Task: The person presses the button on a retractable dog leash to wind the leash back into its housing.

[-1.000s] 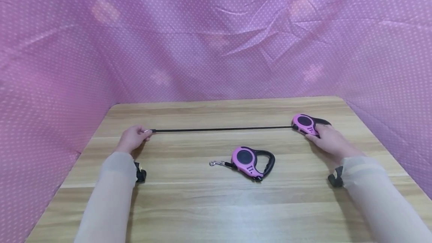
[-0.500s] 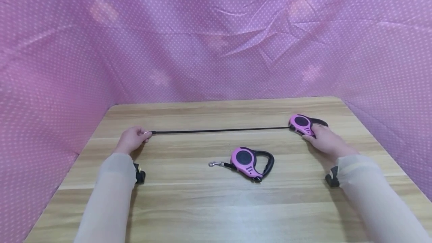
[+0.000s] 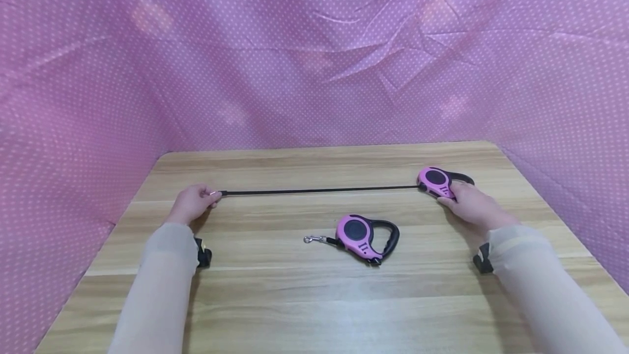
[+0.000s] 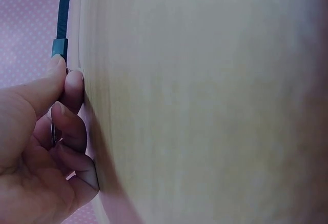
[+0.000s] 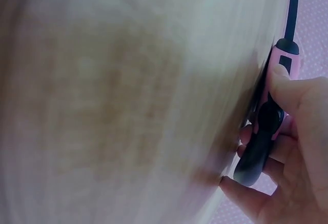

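Between my hands a retractable dog leash is pulled out, its black strap [image 3: 319, 190] running straight across the far part of the table. My left hand [image 3: 191, 204] pinches the strap's clip end between thumb and fingers; in the left wrist view the thumb lies at the black strap end [image 4: 60, 46] and the metal clip is mostly hidden. At the other end, my right hand [image 3: 474, 205] grips the pink and black leash case [image 3: 435, 179]. The right wrist view shows the thumb on the case's pink side, fingers around it near the black handle [image 5: 253, 157].
A second pink and black retractable leash [image 3: 355, 236] lies nearer the middle of the table, its strap wound in and its silver clip [image 3: 314, 239] pointing left. The wooden table [image 3: 314, 310] is enclosed by a pink dotted cloth [image 3: 314, 70].
My right hand has moved slightly left with the leash case, and the drawn-out strap is a little shorter. The left hand stays nearly in place.
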Demonstrator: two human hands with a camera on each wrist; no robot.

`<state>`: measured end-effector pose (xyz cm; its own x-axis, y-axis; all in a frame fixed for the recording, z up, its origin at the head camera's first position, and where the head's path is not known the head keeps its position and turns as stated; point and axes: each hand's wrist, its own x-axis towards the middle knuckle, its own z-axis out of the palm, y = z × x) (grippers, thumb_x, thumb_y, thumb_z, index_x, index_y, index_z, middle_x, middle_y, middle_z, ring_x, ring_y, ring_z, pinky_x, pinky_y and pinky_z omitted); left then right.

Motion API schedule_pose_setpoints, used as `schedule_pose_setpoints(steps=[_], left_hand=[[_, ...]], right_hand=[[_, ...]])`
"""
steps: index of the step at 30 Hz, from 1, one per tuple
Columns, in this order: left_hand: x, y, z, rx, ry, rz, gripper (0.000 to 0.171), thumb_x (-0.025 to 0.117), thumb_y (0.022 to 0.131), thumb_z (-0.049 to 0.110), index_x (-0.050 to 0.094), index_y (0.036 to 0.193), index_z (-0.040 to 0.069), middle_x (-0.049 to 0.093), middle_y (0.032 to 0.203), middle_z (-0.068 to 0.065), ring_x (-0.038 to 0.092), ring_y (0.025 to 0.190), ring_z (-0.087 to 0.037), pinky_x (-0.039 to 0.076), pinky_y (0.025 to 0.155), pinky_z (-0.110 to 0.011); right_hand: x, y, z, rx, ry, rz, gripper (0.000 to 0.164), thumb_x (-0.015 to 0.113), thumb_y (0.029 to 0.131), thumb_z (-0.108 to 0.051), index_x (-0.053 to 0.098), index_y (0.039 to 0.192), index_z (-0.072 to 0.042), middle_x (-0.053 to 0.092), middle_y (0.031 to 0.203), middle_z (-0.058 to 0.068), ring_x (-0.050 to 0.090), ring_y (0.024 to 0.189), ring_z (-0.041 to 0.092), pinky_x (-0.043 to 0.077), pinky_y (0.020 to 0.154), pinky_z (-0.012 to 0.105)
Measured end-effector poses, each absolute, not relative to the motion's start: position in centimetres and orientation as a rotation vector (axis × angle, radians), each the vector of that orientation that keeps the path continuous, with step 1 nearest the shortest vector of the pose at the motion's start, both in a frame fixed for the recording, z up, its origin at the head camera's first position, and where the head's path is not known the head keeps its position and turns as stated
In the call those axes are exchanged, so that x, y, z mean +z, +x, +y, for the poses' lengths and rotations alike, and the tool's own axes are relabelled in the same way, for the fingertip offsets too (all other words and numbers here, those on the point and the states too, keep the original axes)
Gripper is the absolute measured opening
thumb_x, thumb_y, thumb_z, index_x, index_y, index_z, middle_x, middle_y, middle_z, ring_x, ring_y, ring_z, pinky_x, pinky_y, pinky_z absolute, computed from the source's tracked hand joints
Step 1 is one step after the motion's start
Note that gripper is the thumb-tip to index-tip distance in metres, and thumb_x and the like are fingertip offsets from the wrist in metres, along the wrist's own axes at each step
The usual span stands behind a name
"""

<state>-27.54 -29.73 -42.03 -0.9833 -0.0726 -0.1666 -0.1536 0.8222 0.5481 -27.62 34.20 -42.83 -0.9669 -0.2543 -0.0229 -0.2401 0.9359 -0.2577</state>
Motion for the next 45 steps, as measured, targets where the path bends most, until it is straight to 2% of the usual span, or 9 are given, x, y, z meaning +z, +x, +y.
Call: schedule_pose_setpoints(steps=[10,14,18,22,25,27,31,35,45], left_hand=[[-41.8,-27.6,-29.7,0.978,-0.166,2.817,0.036,0.053,0.103,0.035,0.058,0.108,0.0,0.072,0.095,-0.009,0.059,0.084,-0.018,0.045,0.072,-0.026],[-41.4,-27.2,-29.7,1.1,-0.151,2.774,0.038,0.053,0.103,0.035,0.058,0.113,-0.002,0.072,0.099,-0.013,0.062,0.083,-0.018,0.05,0.073,-0.027],[-40.5,-26.6,-29.4,1.223,-0.14,2.772,0.05,0.051,0.102,0.042,0.056,0.122,-0.003,0.067,0.112,-0.02,0.062,0.097,-0.026,0.05,0.085,-0.035],[-39.1,-26.2,-28.9,1.341,-0.15,2.787,0.062,0.05,0.1,0.053,0.054,0.129,-0.002,0.062,0.122,-0.021,0.055,0.107,-0.029,0.047,0.093,-0.041],[-38.3,-25.9,-28.4,1.427,-0.184,2.781,0.065,0.051,0.097,0.057,0.054,0.13,0.0,0.064,0.119,-0.014,0.056,0.103,-0.022,0.049,0.092,-0.035],[-37.9,-25.7,-28.1,1.495,-0.231,2.76,0.064,0.053,0.096,0.058,0.056,0.127,0.003,0.066,0.112,-0.004,0.056,0.098,-0.016,0.05,0.09,-0.029],[-37.3,-25.1,-27.2,1.843,-0.384,2.606,0.041,0.064,0.093,0.049,0.063,0.111,0.012,0.065,0.091,0.014,0.055,0.082,-0.004,0.051,0.078,-0.017],[-36.9,-24.6,-26.4,2.384,-0.52,2.243,0.018,0.077,0.087,0.029,0.068,0.097,0.017,0.067,0.085,0.011,0.057,0.074,-0.003,0.054,0.07,-0.015],[-36.3,-23.6,-24.6,3.035,-0.689,1.553,0.026,0.087,0.076,0.012,0.067,0.091,0.007,0.066,0.077,-0.001,0.061,0.068,-0.011,0.059,0.071,-0.025]], right_hand=[[-42.9,-27.3,34.4,-0.38,-0.384,3.054,0.051,0.054,0.101,-0.04,0.055,0.117,0.009,0.057,0.124,0.035,0.048,0.122,0.054,0.04,0.099,0.069],[-42.6,-27.0,34.7,-0.4,-0.362,3.098,0.056,0.049,0.102,-0.044,0.055,0.117,0.009,0.056,0.121,0.036,0.048,0.119,0.053,0.041,0.096,0.07],[-41.9,-26.2,35.2,-0.524,-0.342,3.188,0.047,0.049,0.102,-0.042,0.057,0.104,0.004,0.058,0.107,0.03,0.055,0.102,0.045,0.047,0.083,0.062],[-41.0,-25.5,35.4,-0.698,-0.253,3.265,0.053,0.051,0.101,-0.042,0.058,0.11,0.009,0.055,0.112,0.033,0.051,0.105,0.045,0.043,0.084,0.063],[-40.5,-25.2,35.3,-0.819,-0.174,3.304,0.06,0.051,0.101,-0.042,0.054,0.122,0.014,0.051,0.12,0.036,0.045,0.113,0.049,0.039,0.09,0.064],[-40.4,-24.8,35.1,-0.887,-0.152,3.338,0.059,0.052,0.1,-0.04,0.054,0.12,0.015,0.052,0.116,0.036,0.044,0.111,0.048,0.037,0.09,0.062],[-40.2,-24.2,34.7,-0.997,-0.118,3.386,0.05,0.058,0.097,-0.035,0.058,0.109,0.014,0.053,0.111,0.035,0.047,0.103,0.046,0.037,0.084,0.055],[-40.2,-23.7,34.2,-1.092,-0.046,3.406,0.043,0.065,0.093,-0.032,0.062,0.1,0.009,0.057,0.105,0.031,0.049,0.094,0.039,0.035,0.074,0.041],[-39.5,-22.6,33.1,-1.277,0.135,3.433,0.045,0.074,0.087,-0.036,0.066,0.098,0.008,0.059,0.101,0.025,0.049,0.089,0.029,0.033,0.07,0.026]])
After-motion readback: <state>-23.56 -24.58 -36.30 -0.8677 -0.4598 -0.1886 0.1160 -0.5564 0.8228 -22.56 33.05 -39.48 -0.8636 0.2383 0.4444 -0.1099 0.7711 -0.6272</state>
